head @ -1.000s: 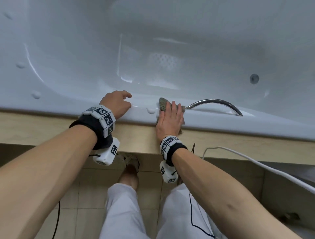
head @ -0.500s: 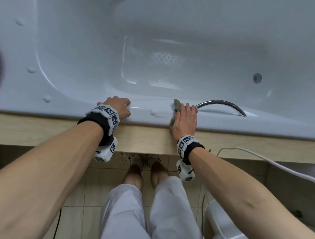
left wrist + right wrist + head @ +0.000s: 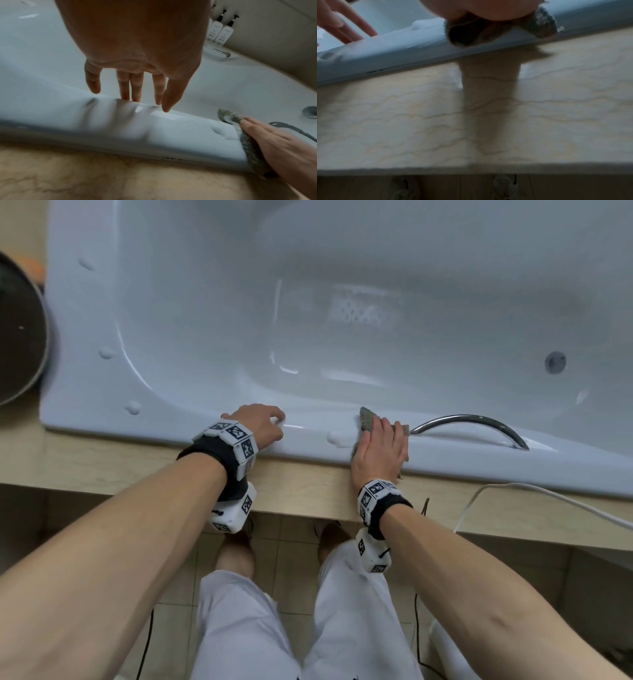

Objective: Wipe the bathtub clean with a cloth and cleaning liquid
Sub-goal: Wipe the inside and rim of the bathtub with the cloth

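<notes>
The white bathtub fills the upper head view; its near rim runs across the middle. My right hand lies flat on a grey-green cloth draped over that rim, fingers straight, pressing it down. The cloth hangs over the rim's outer face under the right hand. A smear of white foam sits on the rim just left of the cloth. My left hand rests on the rim further left, empty, with its fingertips touching the rim's top.
A chrome grab handle is fixed to the rim right of the cloth. Foam blobs dot the tub's left rim. A beige marble ledge borders the tub. A white cable crosses it. Pump bottles stand at the far corner. A dark round object is at left.
My right hand slid the cloth right along the rim, then slightly back left toward the foam. The left hand stayed resting on the rim. The head view shifted, showing more of the tub's left end.
</notes>
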Available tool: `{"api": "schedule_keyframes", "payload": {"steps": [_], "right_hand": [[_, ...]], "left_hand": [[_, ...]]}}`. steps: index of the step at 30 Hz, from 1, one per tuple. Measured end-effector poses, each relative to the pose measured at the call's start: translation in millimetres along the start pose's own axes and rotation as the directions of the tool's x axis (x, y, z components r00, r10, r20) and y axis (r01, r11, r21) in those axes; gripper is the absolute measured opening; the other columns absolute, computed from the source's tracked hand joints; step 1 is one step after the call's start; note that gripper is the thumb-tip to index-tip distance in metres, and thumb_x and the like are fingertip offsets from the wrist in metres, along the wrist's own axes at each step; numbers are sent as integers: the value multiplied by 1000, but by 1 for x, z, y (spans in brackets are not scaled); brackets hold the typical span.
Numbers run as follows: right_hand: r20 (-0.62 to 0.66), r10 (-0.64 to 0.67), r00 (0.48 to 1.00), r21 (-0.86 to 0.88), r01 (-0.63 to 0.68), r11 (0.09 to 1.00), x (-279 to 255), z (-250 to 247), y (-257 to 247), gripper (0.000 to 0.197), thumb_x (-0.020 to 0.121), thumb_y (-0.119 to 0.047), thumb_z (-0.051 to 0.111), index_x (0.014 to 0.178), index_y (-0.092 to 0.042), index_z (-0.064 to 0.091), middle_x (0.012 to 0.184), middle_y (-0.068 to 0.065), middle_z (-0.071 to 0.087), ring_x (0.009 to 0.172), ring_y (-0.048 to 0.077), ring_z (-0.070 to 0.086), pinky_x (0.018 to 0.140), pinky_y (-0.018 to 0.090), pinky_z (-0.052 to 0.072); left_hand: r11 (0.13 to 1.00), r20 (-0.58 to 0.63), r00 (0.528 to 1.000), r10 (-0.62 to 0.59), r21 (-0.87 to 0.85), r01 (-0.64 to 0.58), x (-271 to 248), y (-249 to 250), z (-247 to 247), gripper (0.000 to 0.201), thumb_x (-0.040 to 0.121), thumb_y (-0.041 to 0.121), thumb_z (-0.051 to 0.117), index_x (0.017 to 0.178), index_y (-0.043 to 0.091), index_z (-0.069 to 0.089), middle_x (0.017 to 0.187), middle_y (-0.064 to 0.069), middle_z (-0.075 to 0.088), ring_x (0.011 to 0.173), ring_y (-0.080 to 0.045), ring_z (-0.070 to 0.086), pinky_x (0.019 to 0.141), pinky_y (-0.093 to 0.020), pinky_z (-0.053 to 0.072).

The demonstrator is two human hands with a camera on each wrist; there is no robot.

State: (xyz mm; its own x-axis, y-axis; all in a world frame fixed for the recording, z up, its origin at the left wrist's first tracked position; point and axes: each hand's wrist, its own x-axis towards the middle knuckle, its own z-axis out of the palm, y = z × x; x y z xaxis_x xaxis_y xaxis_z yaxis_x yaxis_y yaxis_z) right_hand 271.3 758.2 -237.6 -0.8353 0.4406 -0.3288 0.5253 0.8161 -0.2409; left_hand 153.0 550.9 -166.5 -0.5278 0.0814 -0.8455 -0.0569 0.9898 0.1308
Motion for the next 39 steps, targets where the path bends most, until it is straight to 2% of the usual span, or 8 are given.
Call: {"api": "schedule_keyframes", "payload": {"steps": [5, 12, 17, 20, 26, 31, 35, 39], "right_hand": [[-33, 49, 998, 11, -49, 999, -10, 21, -56, 57, 95, -38, 17, 140, -17, 46, 147, 3, 43, 142, 25, 27, 119, 42, 9], [-27, 53, 998, 11, -53, 999, -34, 52, -152, 59, 94, -40, 14, 137, -18, 49, 145, 2, 46, 141, 25, 28, 118, 42, 11], [63, -64, 996, 10, 63, 998, -61, 81, -233, 58, 95, -39, 17, 136, -19, 51, 142, 0, 49, 140, 25, 31, 117, 40, 10], [96, -115, 989, 20, 113, 993, -70, 88, -256, 57, 95, -39, 17, 138, -20, 49, 143, 0, 48, 140, 24, 31, 116, 39, 7], [151, -188, 970, -13, 192, 981, -60, 68, -223, 53, 99, -36, 17, 140, -18, 43, 145, 3, 44, 141, 24, 27, 120, 39, 8], [114, -131, 985, -30, 135, 990, -40, 45, -158, 54, 98, -37, 15, 139, -16, 44, 147, 3, 42, 141, 23, 26, 119, 37, 8], [60, -91, 994, -25, 92, 995, -27, 37, -116, 56, 97, -37, 13, 138, -16, 45, 147, 2, 42, 142, 22, 26, 119, 38, 11], [32, -73, 997, 21, 73, 997, -25, 40, -108, 59, 97, -37, 12, 138, -14, 47, 147, 3, 43, 142, 23, 26, 120, 39, 12]], "left_hand": [[999, -43, 998, 41, -15, -41, 7, -38, -13, 49, 84, 22, 55, 130, 40, 52, 138, 4, 52, 127, -23, 45, 101, -40, 30], [993, -83, 990, 118, 1, -118, 18, -119, -48, 48, 85, 22, 54, 131, 38, 53, 140, 4, 51, 128, -23, 46, 103, -39, 32], [986, -87, 984, 156, 71, -150, 21, -167, -65, 48, 86, 22, 53, 132, 36, 53, 140, 3, 51, 130, -23, 44, 103, -39, 31], [977, -114, 977, 182, 130, -167, 24, -184, -73, 46, 88, 24, 51, 133, 34, 53, 140, 3, 51, 131, -22, 43, 104, -38, 31], [962, -85, 978, 189, 214, -168, 24, -174, -79, 46, 89, 25, 50, 135, 34, 51, 141, 2, 50, 131, -23, 41, 103, -40, 31], [974, -90, 988, 124, 203, -104, 17, -156, -69, 48, 88, 22, 49, 133, 35, 51, 139, 3, 51, 130, -22, 41, 103, -40, 33], [990, -145, 987, 69, 134, -50, 13, -148, -61, 47, 87, 18, 50, 132, 33, 53, 138, 2, 52, 130, -23, 42, 103, -41, 34], [999, -205, 979, 16, 46, -6, 6, -158, -57, 46, 87, 19, 50, 131, 31, 54, 136, 1, 51, 130, -25, 40, 102, -42, 34]]}}
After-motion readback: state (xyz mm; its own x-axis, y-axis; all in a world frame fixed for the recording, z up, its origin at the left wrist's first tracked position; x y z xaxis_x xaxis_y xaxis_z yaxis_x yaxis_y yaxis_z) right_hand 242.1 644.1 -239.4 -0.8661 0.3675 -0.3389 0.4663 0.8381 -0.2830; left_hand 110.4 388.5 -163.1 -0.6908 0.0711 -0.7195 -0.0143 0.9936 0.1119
